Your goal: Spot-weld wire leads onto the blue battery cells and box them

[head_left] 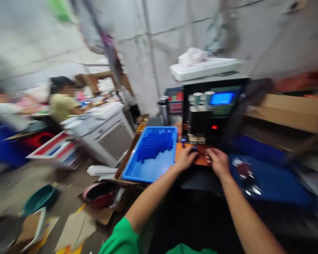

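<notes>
My left hand is over the orange work surface in front of a black machine. Its fingers are curled around a small dark blue piece, blurred by motion. To the right, my right hand has its thumb and fingers pinched together; whatever lies between them is too small and smeared to name. Left of my hands stands a blue bin, with darker blue pieces in its far part and paler ones nearer. The machine carries a lit blue screen and a red light.
A blue tray with shiny small items lies at right, below a cardboard box. A white foam lid rests atop the machine. Beyond a white air cooler, a co-worker in yellow sits at left. Basins and cardboard litter the floor.
</notes>
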`<state>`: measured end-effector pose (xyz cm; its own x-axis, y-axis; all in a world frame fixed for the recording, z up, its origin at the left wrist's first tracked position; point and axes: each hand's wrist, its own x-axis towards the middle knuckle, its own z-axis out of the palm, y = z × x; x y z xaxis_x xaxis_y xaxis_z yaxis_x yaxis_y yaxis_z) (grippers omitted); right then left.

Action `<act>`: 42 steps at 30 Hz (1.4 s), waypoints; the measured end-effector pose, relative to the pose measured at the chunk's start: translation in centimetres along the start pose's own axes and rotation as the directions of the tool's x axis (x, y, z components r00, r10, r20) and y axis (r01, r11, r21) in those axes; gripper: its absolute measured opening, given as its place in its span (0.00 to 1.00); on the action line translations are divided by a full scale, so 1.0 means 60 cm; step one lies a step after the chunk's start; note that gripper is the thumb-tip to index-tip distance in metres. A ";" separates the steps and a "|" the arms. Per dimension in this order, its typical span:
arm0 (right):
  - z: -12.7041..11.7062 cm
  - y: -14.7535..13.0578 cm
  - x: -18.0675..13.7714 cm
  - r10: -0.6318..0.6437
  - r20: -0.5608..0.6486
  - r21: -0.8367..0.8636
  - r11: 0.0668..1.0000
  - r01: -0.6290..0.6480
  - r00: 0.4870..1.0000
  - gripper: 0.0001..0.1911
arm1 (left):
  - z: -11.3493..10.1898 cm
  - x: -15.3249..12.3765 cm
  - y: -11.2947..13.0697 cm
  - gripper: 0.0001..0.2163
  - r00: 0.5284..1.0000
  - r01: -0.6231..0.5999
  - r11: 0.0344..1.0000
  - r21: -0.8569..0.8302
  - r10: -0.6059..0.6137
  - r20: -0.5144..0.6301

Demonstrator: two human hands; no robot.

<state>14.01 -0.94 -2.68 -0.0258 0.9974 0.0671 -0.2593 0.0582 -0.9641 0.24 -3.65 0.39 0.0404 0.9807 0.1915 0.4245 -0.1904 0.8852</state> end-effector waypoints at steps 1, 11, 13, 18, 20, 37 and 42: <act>-0.026 -0.005 0.001 0.017 -0.048 0.032 0.999 -0.016 0.999 0.22 | 0.004 0.017 -0.015 0.06 1.000 -0.009 0.999 -0.040 0.009 0.012; -0.031 -0.018 0.042 0.012 -0.133 0.273 0.962 0.025 0.991 0.13 | 0.016 0.058 -0.039 0.12 0.997 -0.059 0.992 -0.113 0.064 0.037; -0.033 -0.018 0.043 0.006 -0.129 0.253 0.967 0.028 0.992 0.13 | 0.018 0.061 -0.042 0.13 0.997 -0.065 0.992 -0.110 0.069 0.031; -0.025 -0.019 0.048 0.032 -0.113 0.160 0.987 -0.014 0.993 0.13 | 0.023 0.063 -0.046 0.15 0.999 -0.052 0.996 -0.079 0.051 -0.007; -0.017 -0.022 0.050 0.049 -0.107 0.137 0.990 -0.034 0.993 0.13 | 0.023 0.062 -0.043 0.15 0.998 -0.062 0.995 -0.075 0.061 -0.018; 0.027 -0.028 0.061 0.001 -0.084 -0.059 0.998 -0.006 0.996 0.08 | 0.024 0.059 -0.046 0.15 0.996 -0.085 0.992 -0.089 0.083 -0.025; 0.033 -0.028 0.063 -0.015 -0.101 -0.144 0.990 0.001 0.995 0.07 | 0.022 0.058 -0.039 0.15 0.994 -0.109 0.989 -0.105 0.107 -0.027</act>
<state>12.43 2.65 -0.29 0.0757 0.9956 0.0557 -0.1176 0.0644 -0.9910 0.59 0.25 -1.57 0.0611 0.9531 0.2964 0.3206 -0.2999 0.8985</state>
